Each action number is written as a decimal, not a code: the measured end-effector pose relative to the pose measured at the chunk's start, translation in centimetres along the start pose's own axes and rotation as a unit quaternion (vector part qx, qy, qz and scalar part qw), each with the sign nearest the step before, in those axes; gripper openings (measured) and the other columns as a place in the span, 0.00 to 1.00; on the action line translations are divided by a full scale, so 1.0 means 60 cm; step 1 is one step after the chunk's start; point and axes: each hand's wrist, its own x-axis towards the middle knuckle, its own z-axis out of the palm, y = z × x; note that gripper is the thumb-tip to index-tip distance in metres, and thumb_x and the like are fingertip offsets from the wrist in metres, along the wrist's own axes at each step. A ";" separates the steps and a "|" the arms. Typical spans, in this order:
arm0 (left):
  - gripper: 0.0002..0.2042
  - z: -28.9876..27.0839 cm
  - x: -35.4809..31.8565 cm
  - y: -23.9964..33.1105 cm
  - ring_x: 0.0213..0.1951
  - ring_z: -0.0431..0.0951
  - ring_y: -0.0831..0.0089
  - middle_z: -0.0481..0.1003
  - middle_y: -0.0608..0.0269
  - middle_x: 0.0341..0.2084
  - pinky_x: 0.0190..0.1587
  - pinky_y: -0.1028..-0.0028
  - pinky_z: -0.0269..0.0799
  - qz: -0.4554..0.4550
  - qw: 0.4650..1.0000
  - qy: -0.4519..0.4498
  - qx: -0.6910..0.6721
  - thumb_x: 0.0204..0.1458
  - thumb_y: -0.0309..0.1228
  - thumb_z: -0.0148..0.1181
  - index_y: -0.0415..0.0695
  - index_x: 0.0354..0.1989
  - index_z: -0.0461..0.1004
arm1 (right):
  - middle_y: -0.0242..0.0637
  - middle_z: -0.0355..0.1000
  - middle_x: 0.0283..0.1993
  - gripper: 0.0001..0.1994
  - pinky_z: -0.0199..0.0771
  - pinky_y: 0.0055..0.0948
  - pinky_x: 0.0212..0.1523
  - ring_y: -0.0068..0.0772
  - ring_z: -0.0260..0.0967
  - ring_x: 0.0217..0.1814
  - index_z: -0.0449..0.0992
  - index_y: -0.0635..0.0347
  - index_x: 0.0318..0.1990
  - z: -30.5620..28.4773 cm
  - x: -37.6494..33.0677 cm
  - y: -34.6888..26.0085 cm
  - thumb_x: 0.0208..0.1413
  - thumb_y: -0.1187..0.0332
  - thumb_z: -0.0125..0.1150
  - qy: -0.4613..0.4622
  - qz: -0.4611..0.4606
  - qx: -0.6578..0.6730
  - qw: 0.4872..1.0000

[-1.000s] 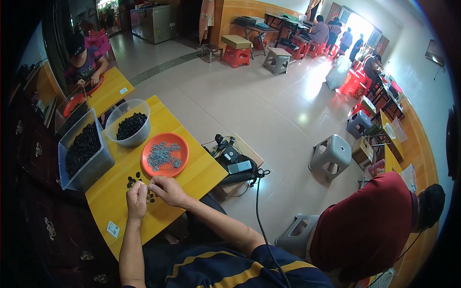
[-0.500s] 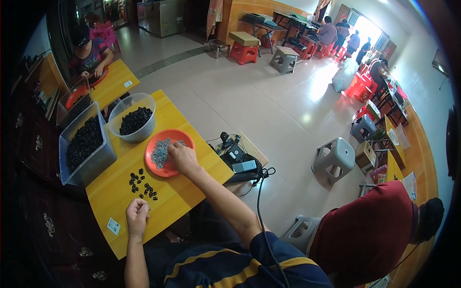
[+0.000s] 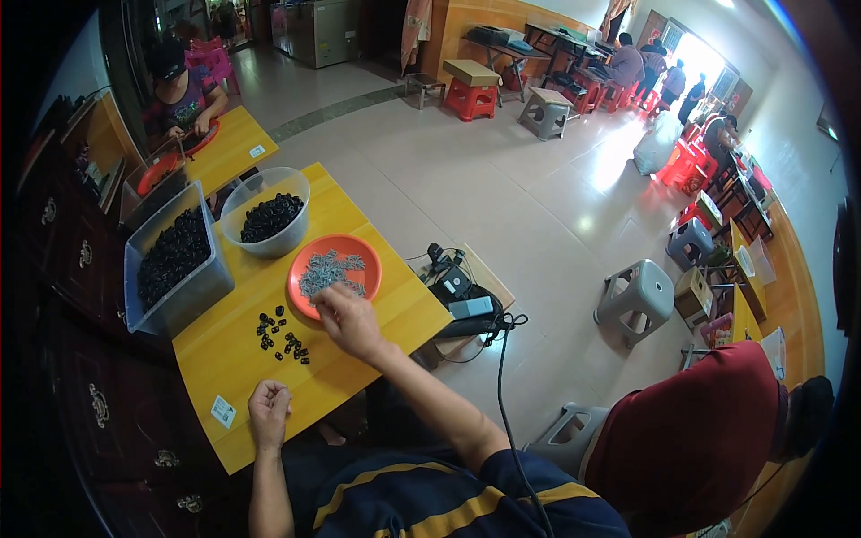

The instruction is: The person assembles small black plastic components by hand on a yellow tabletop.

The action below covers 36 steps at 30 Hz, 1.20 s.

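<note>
An orange-red plate point(image 3: 371, 269) on the yellow table point(image 3: 215, 359) holds a heap of small grey metal pieces point(image 3: 327, 271) that look like screws. Over the plate's near rim is my right hand point(image 3: 352, 325), thumb and fingers pinched; anything between the fingertips is too small to make out. My left hand point(image 3: 269, 412) rests closed at the table's near edge, its contents hidden. Between the hands and the tubs lie several small black plastic pieces point(image 3: 293, 345), loosely scattered. Black parts fill a round clear tub point(image 3: 291, 235) and a rectangular translucent bin point(image 3: 199, 291).
A white label point(image 3: 223, 412) sticks to the table's left corner. To the right, a low stand bears cables and a blue-grey box point(image 3: 472, 308). Beyond is a grey stool point(image 3: 636, 300). One person point(image 3: 184, 99) works across at the far left; another in dark red point(image 3: 695, 430) sits at right.
My right hand has drawn back from the grey heap to the plate's near rim, fingers pinched. My left hand stays closed near the table edge. The whole view has shifted slightly.
</note>
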 end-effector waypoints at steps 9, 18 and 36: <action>0.03 0.015 -0.017 0.013 0.22 0.65 0.88 0.71 0.73 0.23 0.25 0.86 0.61 0.018 1.000 -0.008 0.022 0.58 0.25 0.56 0.43 0.32 0.70 | 0.40 0.74 0.35 0.07 0.74 0.28 0.34 0.31 0.74 0.31 0.76 0.62 0.43 0.060 -0.157 -0.076 0.57 0.75 0.60 -0.113 0.131 0.220 0.960; 0.02 0.022 -0.003 -0.005 0.22 0.65 0.88 0.71 0.73 0.23 0.25 0.85 0.61 0.032 0.999 -0.013 0.031 0.58 0.24 0.55 0.41 0.33 0.71 | 0.38 0.73 0.34 0.09 0.73 0.28 0.37 0.28 0.72 0.33 0.75 0.62 0.45 0.077 -0.177 -0.055 0.58 0.73 0.58 -0.156 0.193 0.244 0.937; 0.03 0.017 -0.011 -0.028 0.27 0.70 0.87 0.73 0.73 0.24 0.30 0.82 0.68 0.099 0.988 0.035 0.117 0.58 0.23 0.58 0.38 0.34 0.74 | 0.29 0.75 0.39 0.07 0.73 0.19 0.39 0.17 0.71 0.37 0.76 0.65 0.46 0.092 -0.180 -0.040 0.61 0.78 0.59 -0.150 0.295 0.385 0.861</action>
